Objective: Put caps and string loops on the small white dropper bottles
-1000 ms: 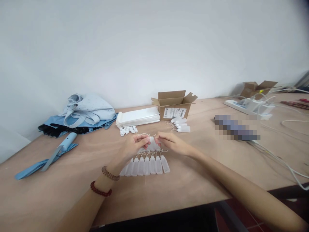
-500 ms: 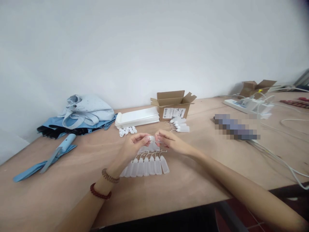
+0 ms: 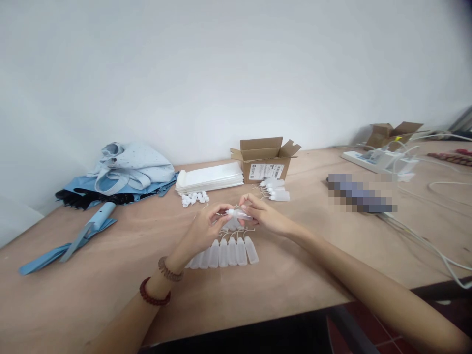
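Observation:
A small translucent plastic squeeze bottle (image 3: 241, 215) lies sideways between my hands, its white tip pointing left. My right hand (image 3: 263, 216) is closed on its body with thumb and fingers. The thumb and forefinger of my left hand (image 3: 208, 223) are closed around its tip end; the exact contact is partly hidden. Just below, on the table, a row of similar bottles (image 3: 223, 253) lies side by side, with thin pale tubes at their tops. More bottles (image 3: 233, 224) lie behind that row, partly covered by my hands.
Small white caps (image 3: 194, 198) are piled before a stack of white envelopes (image 3: 210, 177). More bottles (image 3: 278, 195) lie by an open cardboard box (image 3: 267, 164). A folded blue umbrella (image 3: 99, 219) and a cloth bag (image 3: 138, 164) are left; a power strip (image 3: 361, 160) is right.
The bottle in my hands has come into clearer view, with its white tip showing between my left fingers. My left fingers have opened slightly around that end and the left hand has shifted a little.

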`<state>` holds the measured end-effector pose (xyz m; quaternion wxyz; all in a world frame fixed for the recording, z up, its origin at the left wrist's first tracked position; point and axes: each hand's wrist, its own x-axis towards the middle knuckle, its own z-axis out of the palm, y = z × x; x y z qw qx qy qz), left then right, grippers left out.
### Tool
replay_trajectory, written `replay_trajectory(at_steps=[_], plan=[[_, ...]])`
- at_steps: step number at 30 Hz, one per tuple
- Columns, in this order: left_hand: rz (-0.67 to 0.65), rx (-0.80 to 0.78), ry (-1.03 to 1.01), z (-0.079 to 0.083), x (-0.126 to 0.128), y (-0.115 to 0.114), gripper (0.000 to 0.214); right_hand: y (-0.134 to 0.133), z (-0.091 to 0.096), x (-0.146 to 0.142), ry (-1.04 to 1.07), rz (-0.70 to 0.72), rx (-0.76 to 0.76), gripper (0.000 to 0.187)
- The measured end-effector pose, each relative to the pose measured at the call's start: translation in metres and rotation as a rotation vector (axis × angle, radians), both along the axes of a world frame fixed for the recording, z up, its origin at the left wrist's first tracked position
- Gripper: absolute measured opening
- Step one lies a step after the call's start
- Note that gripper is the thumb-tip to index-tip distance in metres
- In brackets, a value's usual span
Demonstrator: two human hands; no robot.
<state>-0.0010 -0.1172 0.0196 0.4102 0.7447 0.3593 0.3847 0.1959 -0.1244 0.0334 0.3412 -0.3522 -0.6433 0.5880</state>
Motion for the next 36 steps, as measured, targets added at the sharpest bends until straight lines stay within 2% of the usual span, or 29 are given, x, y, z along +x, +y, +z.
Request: replay_trajectory(at_steps=[7, 12, 20, 23, 25, 28, 31, 36], plan=[[-0.028, -0.111, -0.075, -0.001, 0.0, 0.0, 0.027, 0.004, -0.002, -0.001, 0.141, -0.012, -0.065, 0.025], [-0.008, -0.155, -0.107, -0.001, 0.001, 0.0, 0.027, 0.005, -0.001, -0.001, 0.152, -0.04, -0.094, 0.031], [0.025, -0.191, -0.142, 0.002, 0.002, -0.002, 0.031, 0.003, 0.0, 0.003, 0.149, 0.061, -0.066, 0.042], [0.044, -0.221, -0.127, 0.006, 0.002, -0.005, 0.031, 0.006, -0.003, 0.003, 0.154, 0.056, -0.112, 0.046], [0.048, -0.215, -0.091, 0.009, 0.002, -0.007, 0.029, 0.008, -0.003, 0.002, 0.173, 0.066, -0.181, 0.044], [0.043, -0.196, -0.045, 0.011, 0.002, -0.008, 0.025, 0.009, -0.001, 0.001, 0.205, 0.078, -0.244, 0.029], [0.051, -0.18, -0.025, 0.01, 0.002, -0.006, 0.028, 0.007, 0.0, 0.002, 0.185, 0.034, -0.219, 0.021], [0.047, -0.245, -0.056, 0.005, 0.002, -0.002, 0.035, 0.005, -0.005, 0.002, 0.139, 0.041, -0.085, 0.026]])
